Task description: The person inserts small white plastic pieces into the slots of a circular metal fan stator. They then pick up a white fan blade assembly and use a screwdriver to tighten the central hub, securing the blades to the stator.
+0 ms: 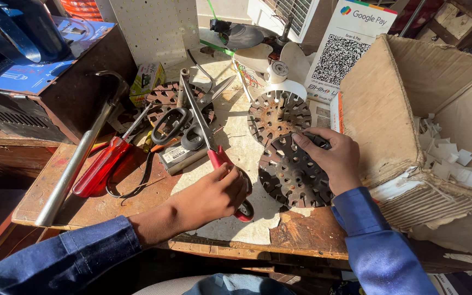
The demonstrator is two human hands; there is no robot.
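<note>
Seen from the head camera, our left hand is closed around the red handle of a pair of red-handled scissors lying on the wooden workbench, the blades pointing away toward a second pair of black-handled scissors. Our right hand rests with its fingers pressed down on the upper rim of a round slotted metal disc, which lies flat near the bench's front edge; whether the thumb hooks under that rim we cannot tell. A second slotted disc lies just behind it, partly overlapped, and a third sits under the black-handled scissors. A red-handled screwdriver, a long metal bar and a torn cardboard box of paper strips crowd the work. We judge three hazards. The disc's stamped edges look sharp and could cut the pressing fingertips if it slides. The red scissors' long blades could snag the black pair as they lift, dragging loose tools off the bench. The front disc sits close to the chipped bench edge and could tip off if pushed toward us.
</note>
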